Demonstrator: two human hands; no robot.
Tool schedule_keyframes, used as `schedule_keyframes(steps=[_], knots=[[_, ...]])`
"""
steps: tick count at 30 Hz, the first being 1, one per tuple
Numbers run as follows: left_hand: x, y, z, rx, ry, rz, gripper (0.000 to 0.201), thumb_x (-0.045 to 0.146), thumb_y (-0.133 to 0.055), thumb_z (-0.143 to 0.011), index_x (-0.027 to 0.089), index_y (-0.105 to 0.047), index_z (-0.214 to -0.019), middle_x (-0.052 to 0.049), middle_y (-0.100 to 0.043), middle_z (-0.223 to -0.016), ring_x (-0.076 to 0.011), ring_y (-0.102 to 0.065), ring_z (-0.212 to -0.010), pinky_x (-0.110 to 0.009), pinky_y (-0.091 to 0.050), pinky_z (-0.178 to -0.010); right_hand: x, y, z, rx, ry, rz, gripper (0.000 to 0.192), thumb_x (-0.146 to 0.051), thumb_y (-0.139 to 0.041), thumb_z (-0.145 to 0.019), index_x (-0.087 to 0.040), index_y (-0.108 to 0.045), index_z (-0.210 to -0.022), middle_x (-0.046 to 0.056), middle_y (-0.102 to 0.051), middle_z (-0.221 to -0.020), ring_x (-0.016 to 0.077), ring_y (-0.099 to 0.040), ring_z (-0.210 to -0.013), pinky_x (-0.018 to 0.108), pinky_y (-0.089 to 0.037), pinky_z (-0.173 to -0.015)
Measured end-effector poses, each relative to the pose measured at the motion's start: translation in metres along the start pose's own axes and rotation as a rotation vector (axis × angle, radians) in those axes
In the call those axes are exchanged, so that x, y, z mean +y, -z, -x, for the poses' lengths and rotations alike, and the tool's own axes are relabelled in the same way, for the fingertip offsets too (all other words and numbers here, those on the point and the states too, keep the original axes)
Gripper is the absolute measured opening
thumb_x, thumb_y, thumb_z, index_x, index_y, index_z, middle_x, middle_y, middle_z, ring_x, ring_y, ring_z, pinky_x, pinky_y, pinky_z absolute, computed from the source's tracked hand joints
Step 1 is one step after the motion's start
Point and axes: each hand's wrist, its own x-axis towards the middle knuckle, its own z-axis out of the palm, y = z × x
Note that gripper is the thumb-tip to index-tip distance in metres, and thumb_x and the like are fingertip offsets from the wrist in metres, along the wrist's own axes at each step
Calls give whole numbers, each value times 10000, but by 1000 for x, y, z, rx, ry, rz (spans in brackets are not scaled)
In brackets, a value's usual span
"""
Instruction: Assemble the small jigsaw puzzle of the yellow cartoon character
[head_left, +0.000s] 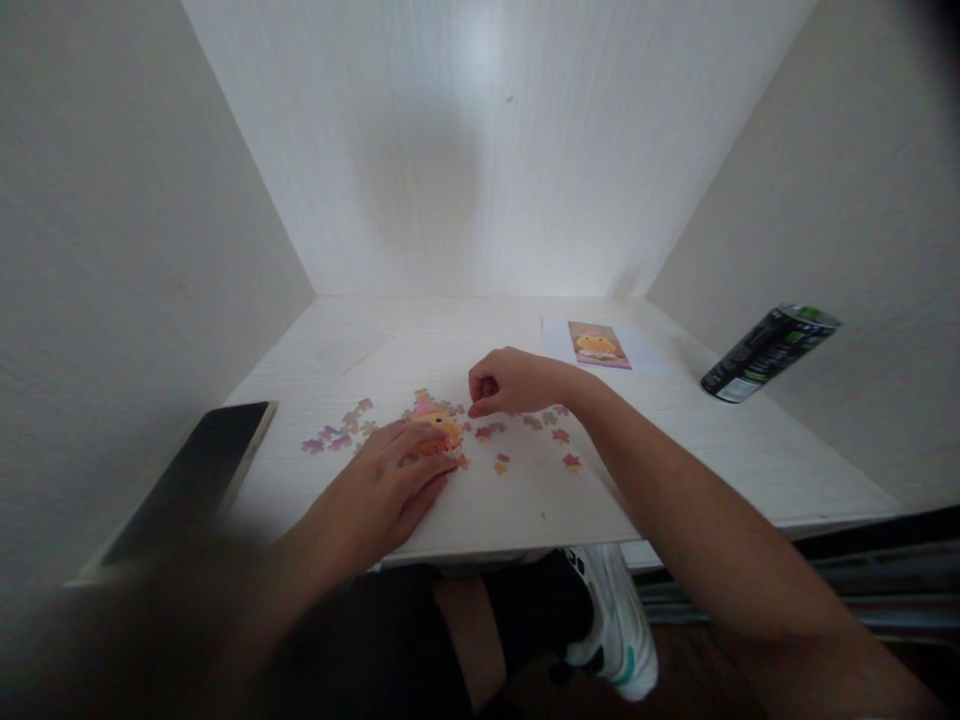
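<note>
Right hand (501,382) is curled into a loose fist with thumb and fingertip pinched together — probably on a small puzzle piece, though I can't tell for sure. It sits just right of and slightly behind the assembled puzzle cluster (433,425), touching distance. Left hand (397,478) lies flat, fingers spread, pressing the cluster's near edge — so it's the nearer one. Loose pieces (525,440) scatter on the desk (750,450) to the right.
</note>
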Motion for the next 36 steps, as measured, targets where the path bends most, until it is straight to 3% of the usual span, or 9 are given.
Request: schedule_keyframes(steps=[7, 13, 19, 25, 30, 36], knots=[[2, 1, 1, -65, -13, -50, 326, 338, -489, -966, 240, -631, -1242, -110, -493, -1443, -309, -404, -1366, -558, -373, -1104, 28, 10, -1, 207, -99, 37, 222, -361, -683, -783, -139, -689, -775, 42, -676, -746, 100, -525, -625, 244, -349, -597], [0, -1, 1, -93, 11, -31, 350, 365, -490, -963, 228, -616, -1260, -119, -533, -1406, -297, -470, -1316, -579, -360, -1110, 54, 13, -4, 395, -244, 149, 331, -462, -604, -839, -148, -693, -781, 76, -676, -797, 139, -518, -685, 275, -336, -634], [4, -2, -6, -22, -9, -36, 296, 337, -526, -941, 210, -658, -1173, -129, -588, -1325, -304, -514, -1264, -570, -394, -1083, 71, 16, -1, 505, -326, 117, 390, -508, -565, -855, -150, -651, -728, 65, -648, -762, 138, -509, -676, 274, -332, -626], [22, -8, -15, 67, -40, -25, 208, 249, -535, -925, 180, -665, -1071, -128, -636, -1219, -281, -562, -1173, -520, -454, -1029, 78, 12, -4, 569, -329, 101, 415, -517, -530, -859, -159, -591, -659, 49, -609, -711, 128, -467, -638, 272, -309, -611], [40, -12, -24, 3, -112, 50, 295, 229, -531, -930, 212, -605, -1215, -97, -645, -1240, -243, -579, -1154, -487, -452, -1045, 80, 10, -5, 563, -296, 110, 400, -499, -531, -855, -161, -589, -649, 53, -605, -699, 130, -465, -635, 274, -307, -616], [42, -14, -26, -43, -120, 99, 205, 225, -529, -933, 206, -658, -1092, -85, -678, -1175, -233, -614, -1080, -482, -471, -1005, 77, 9, -5, 522, -296, 115, 364, -475, -557, -841, -154, -640, -691, 68, -640, -741, 144, -509, -677, 272, -327, -635]])
